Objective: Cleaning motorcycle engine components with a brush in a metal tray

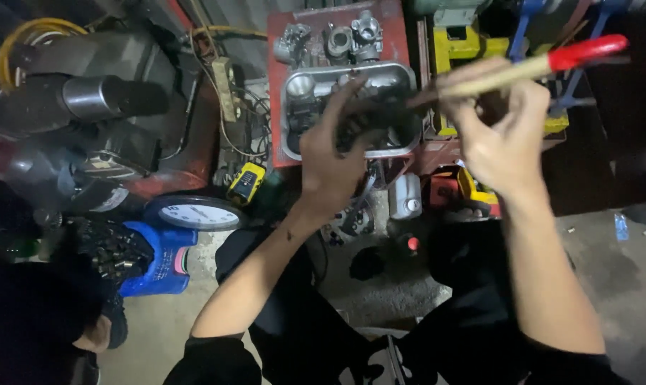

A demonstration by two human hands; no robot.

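Note:
My left hand [331,153] is raised in front of a metal tray [408,75] and grips a dark, greasy part [371,117] that is blurred. My right hand [497,125] holds a brush with a wooden shaft and a red end [583,52]; its bristle end points toward the dark part in my left hand. The tray holds several grey metal engine parts [301,89] and rests on a red surface [390,18].
A round white clock face [194,213] lies on a blue plastic container [162,260] at the left. A yellow meter [246,183], a white bottle [406,197], cables and dark machinery [102,96] crowd the floor. Another person's dark head [30,314] is at the lower left.

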